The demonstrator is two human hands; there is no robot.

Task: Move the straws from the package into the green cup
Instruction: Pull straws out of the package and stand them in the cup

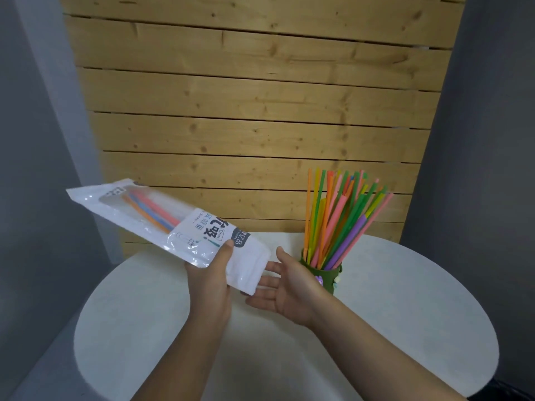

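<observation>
While tilted, white package (185, 227), few straws (150, 208)

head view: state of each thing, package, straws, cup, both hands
package: held up off the table, tilted, a few straws inside
straws in package: orange, blue and pink, lying along the bag
green cup: upright on the white table, packed with straws
straws in cup: standing, fanned out
left hand: gripping the package
right hand: open, palm up, below the package's end
</observation>
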